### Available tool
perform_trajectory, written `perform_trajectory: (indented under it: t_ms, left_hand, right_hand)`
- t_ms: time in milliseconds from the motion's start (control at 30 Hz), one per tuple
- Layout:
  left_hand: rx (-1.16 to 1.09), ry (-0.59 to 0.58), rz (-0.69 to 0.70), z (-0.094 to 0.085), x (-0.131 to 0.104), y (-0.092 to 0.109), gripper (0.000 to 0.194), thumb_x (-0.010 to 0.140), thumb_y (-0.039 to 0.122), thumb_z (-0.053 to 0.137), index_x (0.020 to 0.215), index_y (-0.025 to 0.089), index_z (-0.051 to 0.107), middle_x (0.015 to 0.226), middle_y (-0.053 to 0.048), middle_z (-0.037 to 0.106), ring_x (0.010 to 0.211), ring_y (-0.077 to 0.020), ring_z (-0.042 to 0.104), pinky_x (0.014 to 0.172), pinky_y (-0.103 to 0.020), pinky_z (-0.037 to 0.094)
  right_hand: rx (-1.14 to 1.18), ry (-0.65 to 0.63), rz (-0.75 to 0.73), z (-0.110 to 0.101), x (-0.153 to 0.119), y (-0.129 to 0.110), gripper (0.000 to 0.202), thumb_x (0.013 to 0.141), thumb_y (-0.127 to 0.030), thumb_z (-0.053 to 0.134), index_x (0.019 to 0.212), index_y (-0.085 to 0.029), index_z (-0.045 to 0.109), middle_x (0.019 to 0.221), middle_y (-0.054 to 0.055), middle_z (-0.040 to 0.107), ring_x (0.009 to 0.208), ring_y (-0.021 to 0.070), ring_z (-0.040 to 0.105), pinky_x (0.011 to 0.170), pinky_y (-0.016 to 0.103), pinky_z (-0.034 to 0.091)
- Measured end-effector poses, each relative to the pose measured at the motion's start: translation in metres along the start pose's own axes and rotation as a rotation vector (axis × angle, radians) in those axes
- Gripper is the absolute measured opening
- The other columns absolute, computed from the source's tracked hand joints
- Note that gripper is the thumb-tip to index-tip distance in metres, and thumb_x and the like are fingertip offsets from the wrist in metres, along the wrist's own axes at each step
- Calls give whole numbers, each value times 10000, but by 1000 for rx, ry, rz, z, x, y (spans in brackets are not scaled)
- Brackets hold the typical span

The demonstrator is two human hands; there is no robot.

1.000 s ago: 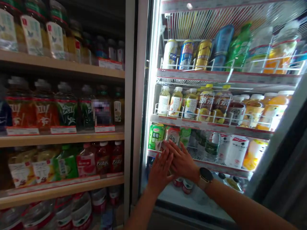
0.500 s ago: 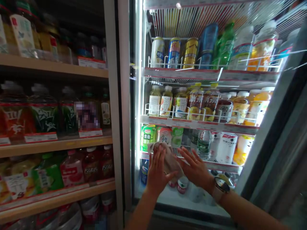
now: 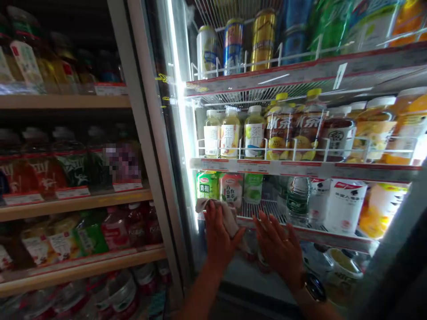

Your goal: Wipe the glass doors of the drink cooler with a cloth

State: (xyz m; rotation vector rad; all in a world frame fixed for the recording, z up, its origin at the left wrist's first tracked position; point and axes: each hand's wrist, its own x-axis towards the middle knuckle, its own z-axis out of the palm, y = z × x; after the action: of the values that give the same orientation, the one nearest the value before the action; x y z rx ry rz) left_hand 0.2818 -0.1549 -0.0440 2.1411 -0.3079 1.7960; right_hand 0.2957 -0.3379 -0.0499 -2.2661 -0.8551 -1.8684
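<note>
My left hand point(image 3: 218, 233) presses a greyish cloth point(image 3: 228, 220) flat against the glass door of a lit drinks fridge, its fingers lying over the cloth near the lower shelf edge. To its right, my right hand point(image 3: 278, 246) is spread with its palm toward the glass and holds nothing; a dark watch point(image 3: 314, 286) is on that wrist. Behind the glass, a green carton-like drink point(image 3: 207, 184) and a red-labelled bottle point(image 3: 231, 189) stand just above the cloth. A clear water bottle point(image 3: 298, 200) stands above my right hand.
Left of the fridge frame point(image 3: 147, 111), wooden shelves point(image 3: 126, 198) carry rows of bottled drinks. Inside the fridge, cans point(image 3: 263, 40) stand on the upper rack and bottled teas point(image 3: 255, 133) on the middle one. The dark door edge point(image 3: 393, 249) runs down the right side.
The view has moved closer to the fridge and tilted. The cloth and my left hand have shifted slightly left on the glass, and my right hand is now more upright, apart from the cloth.
</note>
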Motion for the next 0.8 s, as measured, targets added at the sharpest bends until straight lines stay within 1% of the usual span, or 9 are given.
perform_trajectory:
  t_ms: [100,200,300,367,433,533,633,700,800]
  left_hand:
    - [42,-7,0,4,-4,7,776,925,406,548,1530,127,150,1584,-236,230,1485,-316,185,1182,-565,244]
    - [53,-34,7,6,-15,21,734,938,355,511,1538,140,147,1590,-210,236,1485,-309,188,1184,-564,244]
    - [54,-95,99,8,-23,35,683,940,301,480,1536,151,181,1572,-190,296,1477,-294,221,1181,-553,266]
    - [53,-124,178,8,-17,39,641,945,253,438,1533,158,200,1558,-169,339,1475,-273,232,1184,-531,276]
    - [56,-123,204,8,2,40,639,945,228,416,1538,162,186,1565,-153,332,1483,-261,207,1192,-514,270]
    - [63,-82,91,7,41,40,681,945,245,439,1550,187,133,1615,-143,204,1498,-280,130,1204,-529,229]
    - [75,-3,-48,9,66,42,682,959,291,420,1556,212,101,1641,-117,83,1505,-296,70,1215,-562,164]
    - [92,34,-103,12,63,43,656,972,278,371,1558,211,86,1644,-105,82,1507,-285,69,1219,-560,158]
    - [90,42,-201,16,30,42,631,978,240,312,1559,202,70,1642,-105,96,1505,-276,85,1220,-555,172]
  right_hand:
    - [23,24,17,0,-1,2,515,962,-274,486,1470,-262,399,1431,23,522,1469,141,257,1239,396,94]
    - [64,4,12,-2,-1,4,513,947,-271,520,1452,-281,432,1422,12,530,1447,151,313,1240,382,97]
    - [137,4,31,-5,-1,7,514,958,-239,480,1466,-276,413,1394,17,559,1400,146,400,1237,353,106]
    - [201,35,61,-8,-2,7,550,953,-182,455,1489,-274,371,1378,21,575,1359,138,456,1227,329,143]
    - [259,71,108,-12,-5,8,615,932,-125,458,1509,-288,323,1402,21,554,1347,144,471,1209,318,201]
    - [294,85,198,-17,-14,6,668,911,-105,469,1516,-328,294,1492,21,446,1396,202,405,1199,383,242]
    - [289,42,293,-19,-24,3,644,926,-163,472,1515,-346,288,1530,27,389,1425,262,354,1208,491,184]
    - [289,13,327,-18,-29,1,630,933,-193,481,1513,-349,291,1528,30,395,1428,272,352,1212,516,140]
    - [285,-14,329,-17,-33,-4,619,930,-212,507,1506,-338,317,1535,34,384,1440,271,330,1217,508,104]
